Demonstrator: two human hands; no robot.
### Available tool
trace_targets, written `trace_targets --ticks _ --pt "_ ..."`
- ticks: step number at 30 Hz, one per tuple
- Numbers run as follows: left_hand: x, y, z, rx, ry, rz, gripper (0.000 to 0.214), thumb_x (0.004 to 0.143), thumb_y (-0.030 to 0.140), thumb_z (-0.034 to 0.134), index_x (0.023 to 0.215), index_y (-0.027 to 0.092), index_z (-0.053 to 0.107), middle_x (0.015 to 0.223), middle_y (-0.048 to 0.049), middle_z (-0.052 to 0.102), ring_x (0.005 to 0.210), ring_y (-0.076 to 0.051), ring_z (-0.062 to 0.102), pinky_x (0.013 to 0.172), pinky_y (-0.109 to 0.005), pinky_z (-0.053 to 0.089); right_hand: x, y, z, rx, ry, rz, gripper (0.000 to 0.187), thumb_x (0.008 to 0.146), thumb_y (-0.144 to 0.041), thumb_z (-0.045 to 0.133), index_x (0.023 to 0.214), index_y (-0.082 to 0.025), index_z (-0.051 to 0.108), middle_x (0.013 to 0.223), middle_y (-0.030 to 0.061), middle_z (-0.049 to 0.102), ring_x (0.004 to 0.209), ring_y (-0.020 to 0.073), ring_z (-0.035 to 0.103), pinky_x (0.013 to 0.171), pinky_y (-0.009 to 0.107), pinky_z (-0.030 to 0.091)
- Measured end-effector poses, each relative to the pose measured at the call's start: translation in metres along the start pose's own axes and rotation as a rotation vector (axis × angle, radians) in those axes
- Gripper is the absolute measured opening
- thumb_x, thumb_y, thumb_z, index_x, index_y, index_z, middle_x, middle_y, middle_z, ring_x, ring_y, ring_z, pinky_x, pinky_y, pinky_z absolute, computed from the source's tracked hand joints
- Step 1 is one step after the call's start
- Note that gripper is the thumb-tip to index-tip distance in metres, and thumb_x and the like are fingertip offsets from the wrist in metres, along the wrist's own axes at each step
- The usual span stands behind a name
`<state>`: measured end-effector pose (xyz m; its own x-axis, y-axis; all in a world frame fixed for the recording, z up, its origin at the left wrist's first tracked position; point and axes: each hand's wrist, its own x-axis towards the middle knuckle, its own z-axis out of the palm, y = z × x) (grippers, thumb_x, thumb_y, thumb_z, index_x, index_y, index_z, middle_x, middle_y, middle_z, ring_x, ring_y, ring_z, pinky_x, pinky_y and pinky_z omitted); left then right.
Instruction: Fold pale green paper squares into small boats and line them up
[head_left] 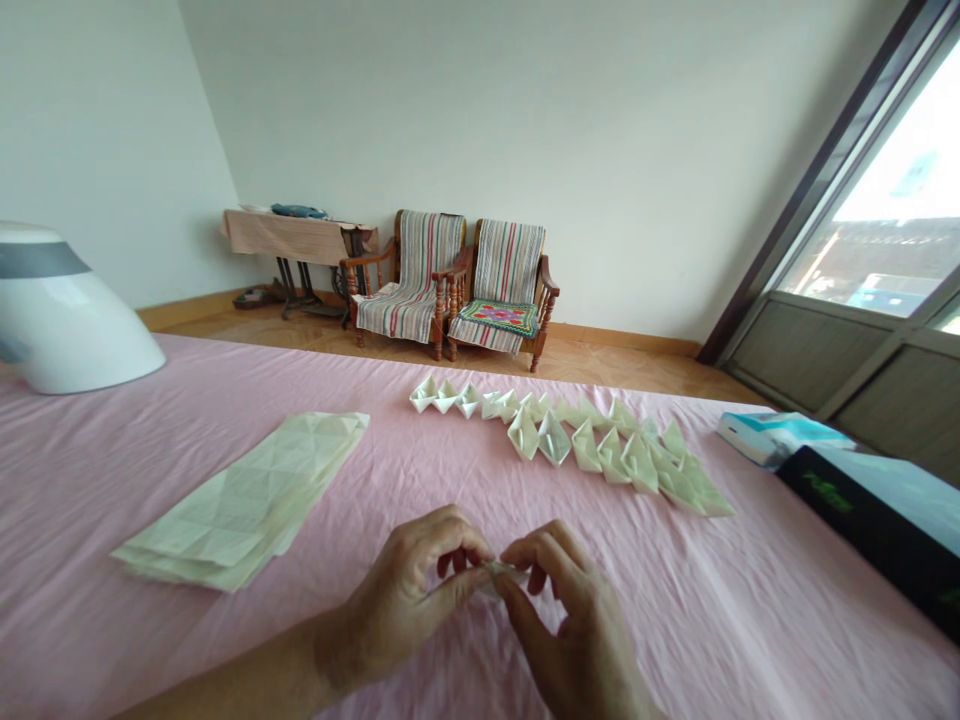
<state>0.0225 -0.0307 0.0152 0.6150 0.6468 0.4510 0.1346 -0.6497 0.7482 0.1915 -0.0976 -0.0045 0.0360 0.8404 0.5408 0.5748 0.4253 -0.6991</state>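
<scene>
Between my two hands is a small piece of folded paper, mostly covered by the fingers. My left hand pinches it with thumb and forefinger from the left. From the other side my right hand grips it the same way, the fingertips of both hands almost meeting. Beyond them stand rows of folded paper pieces, pale cream and pointed like little boats. To the left lies a stack of creased paper sheets.
A pink cloth covers the surface. At the right edge are a black box and a blue-and-white packet. A white rounded object stands at far left. Two wooden chairs are by the wall.
</scene>
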Motion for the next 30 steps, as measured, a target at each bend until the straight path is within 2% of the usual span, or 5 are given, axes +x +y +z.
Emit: trace_targets --ticks 11,21,30 --pt "-0.0012 -0.0013 0.0032 -0.007 0.009 -0.011 0.008 0.089 0.015 0.060 0.081 0.015 0.064 0.073 -0.0009 0.059 0.066 -0.012 0.057 0.061 -0.020 0.045 0.0000 -0.0019 0.0004 -0.040 0.015 -0.026 0.015 0.083 -0.008 0.048 0.077 -0.021 0.053 0.072 -0.0024 0.051 0.061 0.0103 0.051 0.055 0.021 0.038" --pt "0.0004 -0.0010 0.0056 0.044 0.027 0.065 0.012 0.088 0.010 0.056 0.080 0.015 0.064 0.071 -0.0009 0.059 0.064 -0.011 0.057 0.061 -0.020 0.044 -0.0015 0.0010 0.0063 -0.088 0.063 -0.032 0.017 0.080 -0.007 0.042 0.075 -0.023 0.047 0.070 -0.0033 0.047 0.058 0.0108 0.047 0.053 0.023 0.033" --pt "0.0005 0.0010 0.0065 0.067 0.046 0.078 0.014 0.084 0.007 0.053 0.077 0.016 0.060 0.070 -0.0001 0.057 0.064 -0.011 0.056 0.061 -0.020 0.044 0.0018 0.0024 0.0066 -0.085 0.063 -0.038 0.016 0.079 -0.007 0.043 0.074 -0.022 0.047 0.069 -0.0027 0.048 0.058 0.0114 0.049 0.053 0.023 0.035"
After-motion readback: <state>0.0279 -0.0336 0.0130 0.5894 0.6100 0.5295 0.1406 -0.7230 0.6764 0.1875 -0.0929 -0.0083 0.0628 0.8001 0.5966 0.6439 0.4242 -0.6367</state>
